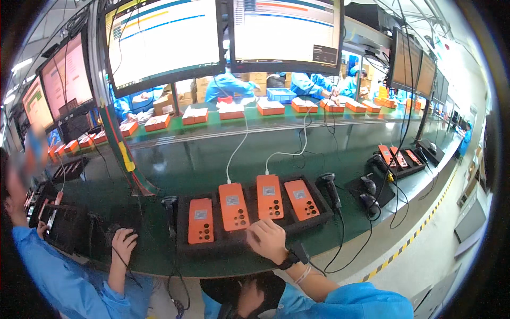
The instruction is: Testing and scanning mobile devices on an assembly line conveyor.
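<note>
Four orange phones (232,210) — backs up, abreast in a black tray (212,248), white cables (287,153) at the middle two

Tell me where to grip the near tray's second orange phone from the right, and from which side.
Probably pinch the phone by both long edges at mid-length, from above and the near side: it lies lens-side up in the black tray, and the white cable plugs into its far end.

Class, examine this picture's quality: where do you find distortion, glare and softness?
Head view throughout: the green bench bows along its front edge; the large upper screens glare nearly white; the orange phones look evenly lit, but their pale labels are too soft to read.
</note>
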Demonstrator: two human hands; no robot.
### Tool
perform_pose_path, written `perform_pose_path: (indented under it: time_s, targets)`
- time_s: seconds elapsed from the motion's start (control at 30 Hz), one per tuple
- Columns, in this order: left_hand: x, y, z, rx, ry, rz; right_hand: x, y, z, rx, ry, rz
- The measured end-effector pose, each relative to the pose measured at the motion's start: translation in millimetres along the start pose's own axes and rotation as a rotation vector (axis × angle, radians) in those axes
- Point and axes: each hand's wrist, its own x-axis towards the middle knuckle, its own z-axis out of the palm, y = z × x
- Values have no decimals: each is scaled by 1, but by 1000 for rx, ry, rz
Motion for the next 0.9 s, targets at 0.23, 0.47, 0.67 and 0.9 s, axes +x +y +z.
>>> perform_pose_path:
  time_s: [0.23, 0.47, 0.67, 0.9]
  targets:
    - [-9, 68, -70, -82, -215, 69, 2, -3, 3, -17, 32, -16]
    - [33, 95, -75, -437, -737, 384, 8, -6, 7, -3, 17, 5]
    - [65, 72, -21, -424, -620, 231, 12, -1, 8, -14, -82, 65]
    - [74, 54, 0, -401, -793, 24, 8, 7, 15, -56, -163, 92]
